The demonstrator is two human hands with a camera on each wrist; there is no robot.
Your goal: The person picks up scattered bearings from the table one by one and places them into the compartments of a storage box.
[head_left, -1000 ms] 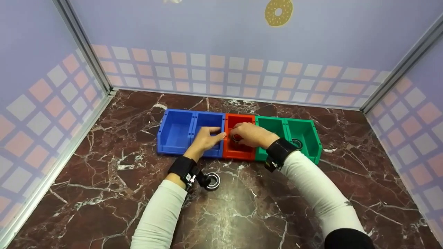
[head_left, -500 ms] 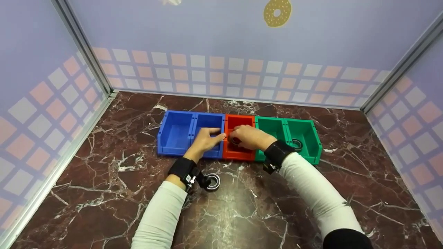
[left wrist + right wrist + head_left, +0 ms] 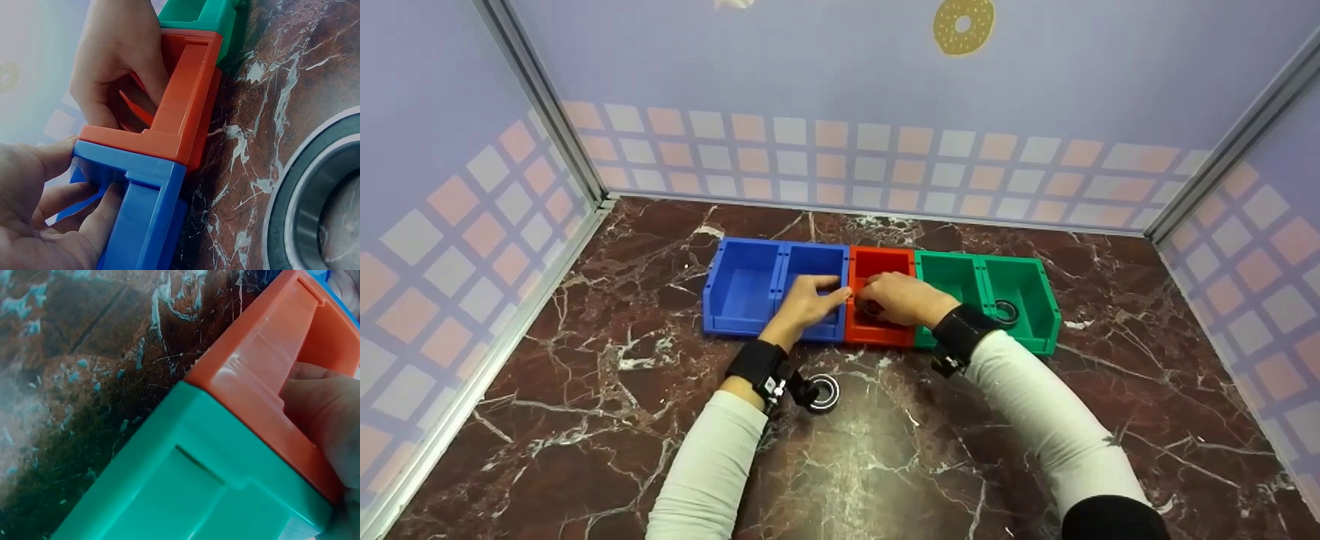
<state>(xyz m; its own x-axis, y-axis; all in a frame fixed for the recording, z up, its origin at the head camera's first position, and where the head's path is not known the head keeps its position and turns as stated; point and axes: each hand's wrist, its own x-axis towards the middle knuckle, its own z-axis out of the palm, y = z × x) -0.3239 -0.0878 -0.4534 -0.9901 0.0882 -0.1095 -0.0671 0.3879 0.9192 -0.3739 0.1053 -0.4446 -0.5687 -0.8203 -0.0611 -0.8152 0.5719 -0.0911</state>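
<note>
My right hand (image 3: 904, 296) reaches down into the red bin (image 3: 881, 335) and holds a ball bearing (image 3: 870, 308) near its floor, the fingers hiding most of the ring. In the right wrist view the thumb side dips past the red bin's side wall. At the wall shared by the blue and red bins is my left hand (image 3: 808, 304), gripping the blue bin (image 3: 143, 185): its thumb lies on the rim and its fingers are curled inside. Below the left wrist, a second bearing (image 3: 835, 390) lies flat on the marbled table, large in the left wrist view.
Several bins stand joined in a row, with another blue bin (image 3: 739, 325) at the left end and two green bins (image 3: 1020, 345) on the right. A further bearing (image 3: 1013, 307) sits in the rightmost green bin. Purple panels (image 3: 855, 67) enclose the table behind and at both sides.
My right hand has shifted slightly lower within the red bin, still holding the bearing. My left hand stays at the blue bin's wall, and the bearing on the table has not moved.
</note>
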